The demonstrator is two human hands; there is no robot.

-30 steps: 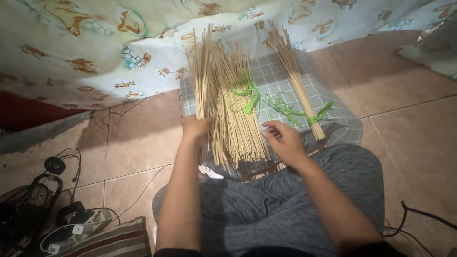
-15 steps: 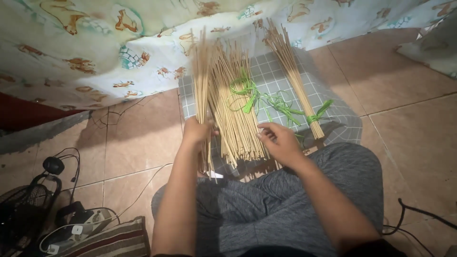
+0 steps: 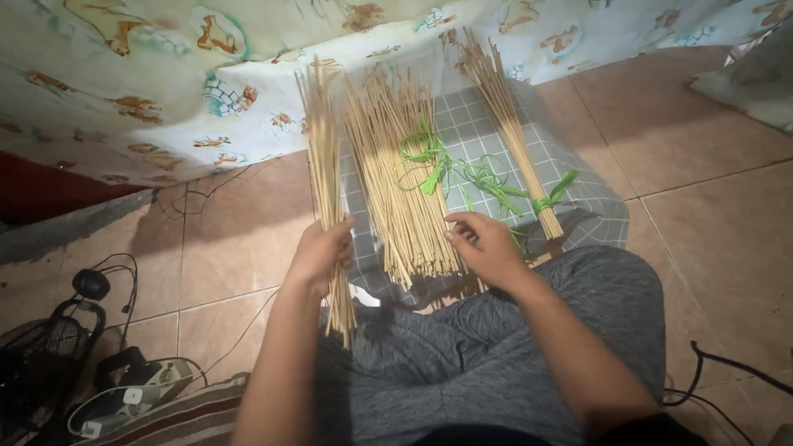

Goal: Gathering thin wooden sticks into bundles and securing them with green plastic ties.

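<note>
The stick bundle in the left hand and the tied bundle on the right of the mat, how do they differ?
The held bundle is gripped by the left hand, off the checked mat; the tied bundle lies on the mat, untouched. A green strip binds the tied bundle; the held bundle shows none. Both are thin tan sticks.

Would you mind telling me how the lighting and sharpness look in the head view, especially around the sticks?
Head view: light falls on the loose sticks and grey mat; the left floor by the fan is dim. The left hand and its handful of sticks look slightly soft; the right hand and tied bundle are sharper. No glare; the edges bend slightly.
</note>
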